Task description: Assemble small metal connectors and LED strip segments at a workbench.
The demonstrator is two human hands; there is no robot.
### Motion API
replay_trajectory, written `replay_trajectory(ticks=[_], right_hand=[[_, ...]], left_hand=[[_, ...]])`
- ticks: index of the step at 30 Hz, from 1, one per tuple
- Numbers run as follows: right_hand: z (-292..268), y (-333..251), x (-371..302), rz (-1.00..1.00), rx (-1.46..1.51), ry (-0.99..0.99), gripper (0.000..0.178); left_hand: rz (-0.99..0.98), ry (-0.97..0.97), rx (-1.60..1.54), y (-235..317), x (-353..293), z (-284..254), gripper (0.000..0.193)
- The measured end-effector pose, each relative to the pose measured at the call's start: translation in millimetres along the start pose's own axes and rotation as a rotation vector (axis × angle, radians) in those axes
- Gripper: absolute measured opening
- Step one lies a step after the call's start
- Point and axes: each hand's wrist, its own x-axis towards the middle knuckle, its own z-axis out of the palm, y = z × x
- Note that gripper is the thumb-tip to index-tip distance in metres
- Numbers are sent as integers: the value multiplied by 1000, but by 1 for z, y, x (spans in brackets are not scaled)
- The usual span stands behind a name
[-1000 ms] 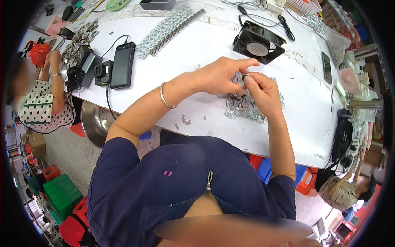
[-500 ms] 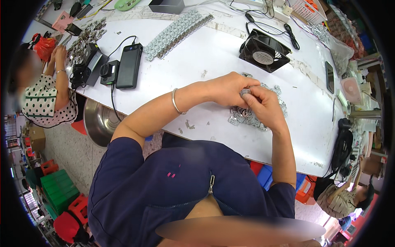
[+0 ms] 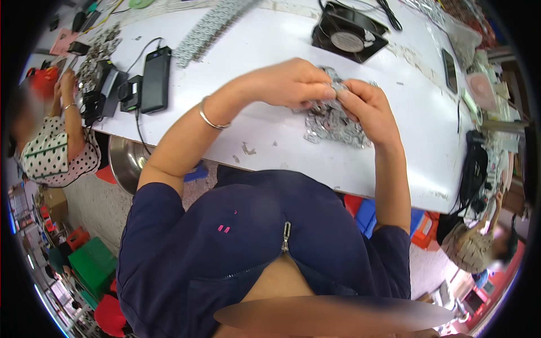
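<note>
Head view: grips a small grey piece (image 3: 338,87) in the fingertips of left hand (image 3: 298,84) and right hand (image 3: 370,110), at a pile of silvery parts (image 3: 333,128) near a black fan (image 3: 345,35).

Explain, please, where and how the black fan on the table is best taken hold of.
I would take the fan by opposite sides of its square frame, coming from left and right: the boxy outer edges offer a hold, the round hub sits in the middle, and a black cable lies beyond, making the far side less handy.
</note>
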Motion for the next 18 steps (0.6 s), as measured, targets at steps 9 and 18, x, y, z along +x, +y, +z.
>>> replay_trajectory(ticks=[9, 18], right_hand=[[7, -1, 20, 15, 60, 127, 19], [10, 6, 37, -56, -310, 271, 25]], left_hand=[[80, 231, -71, -21, 1, -11, 24], [339, 585, 694, -38, 8, 7, 13]])
